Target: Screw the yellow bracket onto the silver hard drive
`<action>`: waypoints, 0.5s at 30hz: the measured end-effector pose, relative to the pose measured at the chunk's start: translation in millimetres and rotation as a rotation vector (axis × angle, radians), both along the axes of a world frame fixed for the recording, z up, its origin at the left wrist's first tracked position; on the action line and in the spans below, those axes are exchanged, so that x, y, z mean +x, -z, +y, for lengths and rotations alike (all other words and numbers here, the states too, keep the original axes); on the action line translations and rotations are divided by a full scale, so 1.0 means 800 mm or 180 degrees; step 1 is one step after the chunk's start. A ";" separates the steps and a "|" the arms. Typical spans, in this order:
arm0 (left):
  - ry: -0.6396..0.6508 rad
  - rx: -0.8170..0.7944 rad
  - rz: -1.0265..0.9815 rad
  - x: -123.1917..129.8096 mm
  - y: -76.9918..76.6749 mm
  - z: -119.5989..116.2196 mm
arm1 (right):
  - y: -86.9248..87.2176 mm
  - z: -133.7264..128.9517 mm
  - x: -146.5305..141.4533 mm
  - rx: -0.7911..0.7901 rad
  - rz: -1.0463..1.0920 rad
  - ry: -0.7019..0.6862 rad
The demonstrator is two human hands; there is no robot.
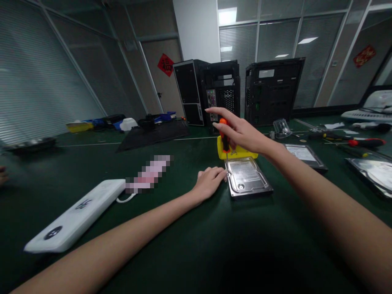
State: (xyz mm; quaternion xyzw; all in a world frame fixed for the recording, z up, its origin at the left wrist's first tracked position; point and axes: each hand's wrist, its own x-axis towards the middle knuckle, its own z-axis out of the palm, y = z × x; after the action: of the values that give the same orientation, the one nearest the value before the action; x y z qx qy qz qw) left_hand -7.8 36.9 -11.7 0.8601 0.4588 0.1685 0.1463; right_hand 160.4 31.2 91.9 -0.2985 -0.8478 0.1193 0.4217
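A silver hard drive [249, 177] lies flat on the dark green table. My left hand [209, 182] rests on the table with its fingers bent, the fingertips pressed against the drive's left edge. Above the drive's far left corner, my right hand [237, 128] holds a screwdriver [225, 136] with an orange and black handle. Its index finger and thumb are stretched out around the handle; the other fingers are partly hidden. The shaft stands nearly upright, its tip at the drive's left side. Just behind the drive sits a yellow tray [240, 153] with small metal bits.
Two more hard drives [303, 157] [372, 173] lie to the right, near red-and-black handled tools [366, 142]. Black computer cases [272, 92] stand at the back. A white power bank [79, 212] with a cable lies left; a person's hand [3, 175] shows at the left edge.
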 end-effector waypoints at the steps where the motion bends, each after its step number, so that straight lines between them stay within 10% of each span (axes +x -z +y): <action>1: 0.0003 0.0011 0.0001 0.000 0.000 0.000 | 0.001 0.001 0.000 0.0032 0.0010 0.0031; 15: -0.0011 -0.0084 0.0004 0.000 -0.001 -0.001 | -0.002 0.002 -0.001 0.0241 0.0196 0.0134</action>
State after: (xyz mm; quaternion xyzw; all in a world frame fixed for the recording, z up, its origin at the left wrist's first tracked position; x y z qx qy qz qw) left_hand -7.5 36.4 -11.0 0.8574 0.4625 0.1622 0.1570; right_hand 159.6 32.5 93.6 -0.2963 -0.8319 0.0873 0.4610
